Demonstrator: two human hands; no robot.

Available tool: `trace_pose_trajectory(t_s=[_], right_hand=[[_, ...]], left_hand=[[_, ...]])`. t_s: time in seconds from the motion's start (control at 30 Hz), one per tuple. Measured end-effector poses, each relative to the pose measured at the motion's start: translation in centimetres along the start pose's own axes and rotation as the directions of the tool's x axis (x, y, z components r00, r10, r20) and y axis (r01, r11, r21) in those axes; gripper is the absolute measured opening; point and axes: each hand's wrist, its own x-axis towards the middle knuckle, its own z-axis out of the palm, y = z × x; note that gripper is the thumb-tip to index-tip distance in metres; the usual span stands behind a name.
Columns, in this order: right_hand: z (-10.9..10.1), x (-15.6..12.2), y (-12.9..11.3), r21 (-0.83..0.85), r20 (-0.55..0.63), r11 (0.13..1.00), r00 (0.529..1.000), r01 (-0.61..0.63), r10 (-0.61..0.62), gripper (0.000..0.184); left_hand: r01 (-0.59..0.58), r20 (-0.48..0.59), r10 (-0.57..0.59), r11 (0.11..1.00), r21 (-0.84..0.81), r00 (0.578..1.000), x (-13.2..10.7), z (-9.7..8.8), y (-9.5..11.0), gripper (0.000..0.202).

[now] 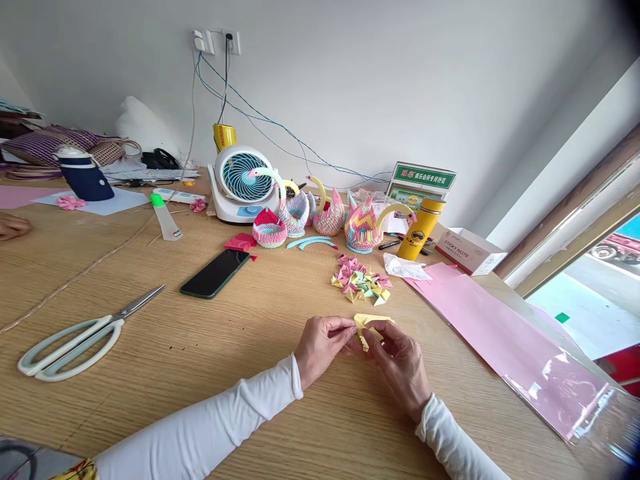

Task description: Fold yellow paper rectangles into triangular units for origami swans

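My left hand point(321, 345) is closed, its thumb and fingers pinching the left end of some folded yellow paper point(366, 321). From the other side my right hand point(401, 357) grips the same paper between thumb and fingers. Fingers partly cover the paper, so I cannot tell how many pieces there are. Just beyond my hands lies a loose pile of small folded paper pieces point(361, 280) in pink, yellow and green. Behind the pile stand several folded-paper swans point(364, 230) in mixed colours, and a small pink paper basket point(269, 230) without a neck.
Scissors point(95, 337) and a phone point(215, 272) lie to the left. Pink paper sheets point(505, 340) in clear plastic stretch along the right. At the back are a small fan point(245, 183), a yellow bottle point(421, 229) and a sticky-note box point(470, 251). Another person's hand point(14, 227) rests far left.
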Motion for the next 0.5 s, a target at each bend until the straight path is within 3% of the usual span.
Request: trace_pose_trajectory(t_s=[0.27, 0.5], right_hand=[[-0.06, -0.07, 0.02, -0.028, 0.037, 0.999, 0.998, 0.042, -0.041, 0.020], [0.02, -0.03, -0.04, -0.040, 0.051, 0.999, 0.998, 0.025, -0.023, 0.020]], left_hand=[[-0.022, 0.001, 0.022, 0.995, 0.101, 1.000, -0.18, 0.13, 0.12, 0.032], [-0.017, 0.048, 0.013, 0.995, 0.097, 0.999, -0.19, 0.05, 0.55, 0.032]])
